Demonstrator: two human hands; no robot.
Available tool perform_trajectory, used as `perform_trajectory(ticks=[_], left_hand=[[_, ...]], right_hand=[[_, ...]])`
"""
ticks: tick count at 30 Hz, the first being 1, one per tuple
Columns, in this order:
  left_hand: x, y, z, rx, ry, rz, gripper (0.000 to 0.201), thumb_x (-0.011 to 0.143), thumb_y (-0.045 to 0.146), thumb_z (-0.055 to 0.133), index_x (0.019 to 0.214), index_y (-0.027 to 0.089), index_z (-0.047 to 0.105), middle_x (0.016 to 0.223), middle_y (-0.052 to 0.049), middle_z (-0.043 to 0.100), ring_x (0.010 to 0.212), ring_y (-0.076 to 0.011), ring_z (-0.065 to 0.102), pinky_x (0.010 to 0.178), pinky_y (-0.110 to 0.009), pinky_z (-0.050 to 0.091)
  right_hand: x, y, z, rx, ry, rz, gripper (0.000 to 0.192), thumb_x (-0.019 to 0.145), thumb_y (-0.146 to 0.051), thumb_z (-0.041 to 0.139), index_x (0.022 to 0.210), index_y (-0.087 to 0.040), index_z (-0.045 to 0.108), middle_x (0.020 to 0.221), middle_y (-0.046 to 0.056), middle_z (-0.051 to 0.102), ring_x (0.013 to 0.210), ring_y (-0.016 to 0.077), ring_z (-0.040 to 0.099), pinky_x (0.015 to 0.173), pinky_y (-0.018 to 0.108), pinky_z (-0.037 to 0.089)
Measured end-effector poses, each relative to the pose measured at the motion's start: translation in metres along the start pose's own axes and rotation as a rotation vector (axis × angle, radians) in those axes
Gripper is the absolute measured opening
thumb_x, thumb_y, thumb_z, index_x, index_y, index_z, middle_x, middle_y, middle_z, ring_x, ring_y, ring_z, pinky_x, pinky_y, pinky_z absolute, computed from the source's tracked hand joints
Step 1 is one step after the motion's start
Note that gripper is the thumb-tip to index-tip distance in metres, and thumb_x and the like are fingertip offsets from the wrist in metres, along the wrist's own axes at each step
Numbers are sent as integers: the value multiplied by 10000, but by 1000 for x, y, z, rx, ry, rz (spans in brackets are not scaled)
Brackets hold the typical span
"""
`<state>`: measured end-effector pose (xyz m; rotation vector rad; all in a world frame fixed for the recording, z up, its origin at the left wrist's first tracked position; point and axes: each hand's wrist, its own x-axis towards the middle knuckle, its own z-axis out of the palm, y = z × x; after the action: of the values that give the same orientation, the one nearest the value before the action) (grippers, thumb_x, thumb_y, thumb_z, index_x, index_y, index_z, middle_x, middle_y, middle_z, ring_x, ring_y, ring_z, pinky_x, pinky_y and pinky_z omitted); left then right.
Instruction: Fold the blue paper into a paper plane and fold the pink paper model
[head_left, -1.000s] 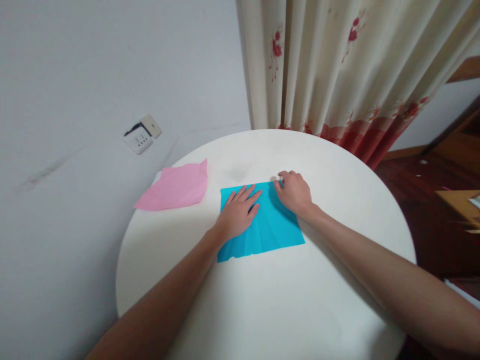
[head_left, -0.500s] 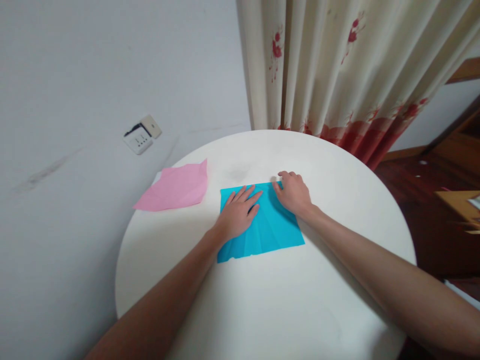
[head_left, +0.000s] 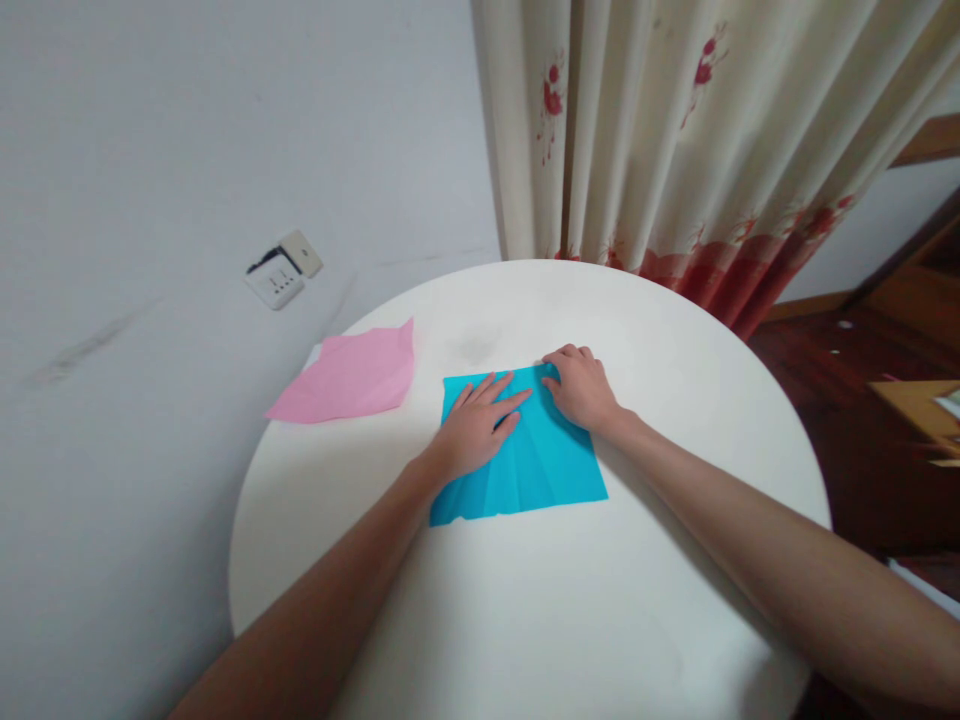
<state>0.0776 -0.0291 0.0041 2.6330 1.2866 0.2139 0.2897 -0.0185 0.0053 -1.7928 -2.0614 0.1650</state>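
Observation:
A blue sheet of paper (head_left: pixel 536 465) with fold creases lies flat on the round white table (head_left: pixel 570 600). My left hand (head_left: pixel 476 425) rests palm down on its left half, fingers spread and pointing away from me. My right hand (head_left: pixel 581 385) is curled over the sheet's far right corner, fingertips pressing or pinching the edge there; whether the corner is lifted is hidden by the fingers. A pink sheet of paper (head_left: pixel 349 375) lies apart at the table's far left edge.
A white wall with a loose socket (head_left: pixel 281 270) stands close on the left. A cream curtain with red flowers (head_left: pixel 675 140) hangs behind the table. Dark wooden floor and furniture (head_left: pixel 919 400) lie to the right.
My right hand has slid slightly left along the far edge of the blue sheet, closer to my left hand. The sheet's right side has shifted a little left. The left hand barely moved.

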Motion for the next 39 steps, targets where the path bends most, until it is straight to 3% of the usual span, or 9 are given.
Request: perform_trajectory(ticks=[6, 11, 18, 21, 25, 28, 32, 36, 39], left_hand=[[-1, -1, 1, -8, 10, 2, 458, 1051, 431, 354, 1501, 382, 422, 1637, -6, 276, 1523, -295, 199, 1210, -584, 174], [0, -3, 4, 5, 15, 6, 487, 1052, 444, 327, 1523, 341, 390, 1640, -3, 267, 1527, -279, 191, 1222, -561, 164], [1, -1, 8, -80, 95, -32, 659, 1039, 436, 337, 1605, 184, 112, 1644, -114, 234, 1518, -245, 230, 1235, -515, 170], [4, -2, 9, -206, 194, -73, 590, 1055, 406, 261, 1597, 198, 155, 1643, -92, 250, 1513, -206, 247, 1240, -455, 207], [9, -5, 10, -338, 305, -133, 528, 1057, 378, 238, 1536, 184, 342, 1594, -73, 372, 1472, -174, 340, 1232, -384, 267], [11, -6, 10, -302, 279, -86, 498, 1039, 336, 284, 1476, 162, 448, 1567, -84, 418, 1454, -191, 374, 1229, -398, 275], [9, -5, 11, -207, 228, -68, 489, 1035, 329, 315, 1470, 165, 465, 1551, -88, 441, 1460, -226, 365, 1221, -454, 278], [5, -4, 11, -65, 146, -30, 516, 1040, 404, 351, 1510, 200, 415, 1587, -56, 385, 1500, -271, 274, 1220, -520, 237], [2, -4, 10, 4, 95, -22, 531, 1044, 425, 343, 1536, 228, 372, 1614, -43, 331, 1514, -285, 230, 1219, -534, 212]], right_hand=[[1, 0, -2, 63, 54, 74, 399, 910, -259, 630, 1292, -146, 609, 1222, 178, 626, 1141, 329, 548, 956, 433, 430], [2, 3, 3, 201, 154, 50, 398, 877, -184, 609, 1272, -139, 602, 1187, 138, 664, 1072, 271, 603, 946, 377, 445], [0, -7, -6, 293, 139, -125, 241, 875, -156, 538, 1052, -175, 700, 1073, 80, 709, 1011, 218, 617, 939, 333, 446], [-3, -14, -12, 327, 73, -251, 261, 874, -150, 540, 1069, -194, 708, 1108, 59, 712, 1066, 207, 608, 983, 331, 432], [-9, -21, -17, 316, -55, -379, 247, 923, -265, 563, 1106, -225, 725, 1175, 39, 714, 1131, 218, 603, 1011, 350, 424], [-11, -24, -19, 282, -147, -374, 342, 994, -446, 486, 1022, -245, 762, 1144, 32, 733, 1114, 225, 623, 993, 355, 438], [-9, -22, -16, 249, -146, -340, 376, 1022, -414, 445, 989, -225, 768, 1131, 50, 737, 1110, 220, 630, 992, 347, 440], [-5, -15, -9, 197, -130, -368, 240, 950, -327, 594, 1096, -204, 739, 1238, 77, 694, 1178, 232, 602, 1036, 358, 419], [-5, -11, -4, 136, -125, -335, 359, 935, -346, 616, 1262, -207, 666, 1376, 108, 612, 1287, 251, 534, 1087, 395, 383]])
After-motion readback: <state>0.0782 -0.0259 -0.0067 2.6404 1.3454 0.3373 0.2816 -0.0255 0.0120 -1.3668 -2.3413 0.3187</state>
